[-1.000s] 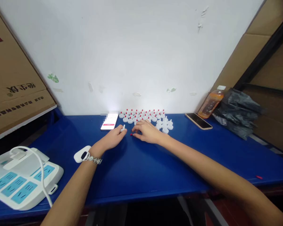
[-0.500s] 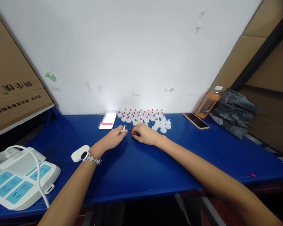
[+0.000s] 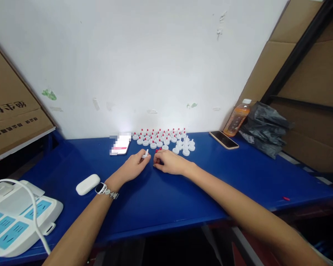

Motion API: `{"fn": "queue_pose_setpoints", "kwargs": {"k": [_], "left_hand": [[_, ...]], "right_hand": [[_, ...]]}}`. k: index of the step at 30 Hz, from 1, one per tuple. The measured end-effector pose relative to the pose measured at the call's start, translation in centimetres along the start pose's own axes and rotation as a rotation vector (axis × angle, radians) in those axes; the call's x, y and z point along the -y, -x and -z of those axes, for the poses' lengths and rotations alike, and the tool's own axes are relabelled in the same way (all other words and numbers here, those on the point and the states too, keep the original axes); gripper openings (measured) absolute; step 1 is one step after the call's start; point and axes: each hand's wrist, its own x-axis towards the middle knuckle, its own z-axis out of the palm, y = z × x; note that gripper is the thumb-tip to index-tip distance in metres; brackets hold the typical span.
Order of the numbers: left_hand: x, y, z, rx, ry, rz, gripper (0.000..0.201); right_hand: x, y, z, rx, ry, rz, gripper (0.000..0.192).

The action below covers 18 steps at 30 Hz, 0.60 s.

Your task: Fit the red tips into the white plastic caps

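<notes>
My left hand (image 3: 135, 164) is closed around a white nozzle cap (image 3: 145, 153), its thin tip pointing up. Just right of it, my right hand (image 3: 170, 162) hovers low over the table with fingers curled toward the thumb; whatever they pinch, if anything, is hidden. Small red tips (image 3: 158, 150) lie right behind its knuckles, partly covered. Farther back, several white nozzle caps with red tips (image 3: 153, 144) stand upright in rows. To their right is a cluster of white nozzle caps without red tips (image 3: 185, 152).
A lit phone (image 3: 122, 143) lies left of the rows, a dark phone (image 3: 224, 140) to the right. Beyond that are a drink bottle (image 3: 237, 119) and a black bag (image 3: 269, 129). A white case (image 3: 88, 184) and power strip (image 3: 24, 221) sit left. One red tip (image 3: 286, 198) lies near the right edge.
The view has turned slightly right. My left hand still grips the white nozzle cap. My right hand has drawn slightly nearer to me, and more red tips show behind it.
</notes>
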Motion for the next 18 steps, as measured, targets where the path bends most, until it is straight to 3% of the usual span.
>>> {"fn": "queue_pose_setpoints", "kwargs": {"k": [8,18], "left_hand": [[-0.1,0.0,-0.2,0.03,0.03,-0.004,0.032],[-0.1,0.0,-0.5,0.05,0.005,-0.026,0.034]], "right_hand": [[0.5,0.4,-0.8,-0.014,0.075,-0.137,0.007],[1.7,1.4,1.5,0.127,0.242,-0.237,0.013]]}}
